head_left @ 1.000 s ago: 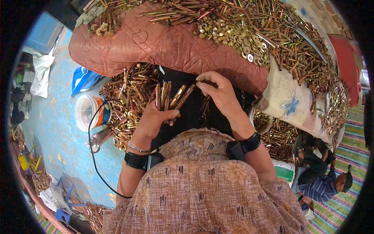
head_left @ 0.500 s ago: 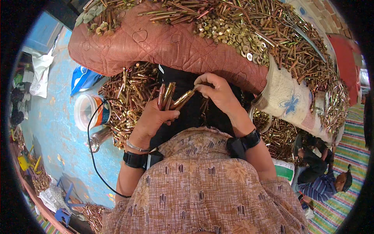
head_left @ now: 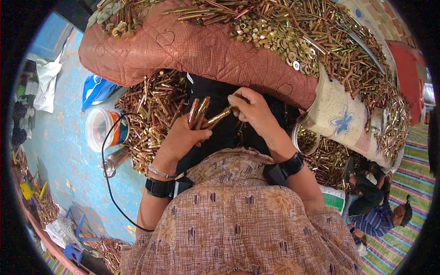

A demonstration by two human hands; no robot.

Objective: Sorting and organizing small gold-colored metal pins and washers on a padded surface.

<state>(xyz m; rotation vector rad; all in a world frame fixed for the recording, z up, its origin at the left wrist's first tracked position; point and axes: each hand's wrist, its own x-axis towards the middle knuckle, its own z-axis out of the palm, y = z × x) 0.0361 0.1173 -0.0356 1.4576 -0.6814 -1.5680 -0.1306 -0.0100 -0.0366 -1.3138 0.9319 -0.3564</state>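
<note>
Several gold-coloured metal expansion bolts (head_left: 200, 110) are gripped in my left hand (head_left: 181, 140), most standing upright out of the fist. One more expansion bolt (head_left: 217, 118) slants up to the right from between its thumb and fingers. At the upper end of that bolt, my right hand (head_left: 254, 112) is closed in a pinch, and its fingertips hide whatever small part may be there. Beyond the hands, gold nuts (head_left: 256, 32) and washers (head_left: 302, 57) lie heaped on a red quilted cover (head_left: 183, 57).
Loose bolts (head_left: 153, 105) are piled left of my lap, beside a clear tub (head_left: 98, 126) and a glass jar (head_left: 114, 160). More bolts (head_left: 353, 68) cover the surface at far right. A black cable (head_left: 110, 185) loops by my left arm. Another person (head_left: 376, 215) sits at lower right.
My right hand has shifted slightly, its fingers curling closer round the end of the slanted bolt. The left hand keeps its hold on the bunch, almost still.
</note>
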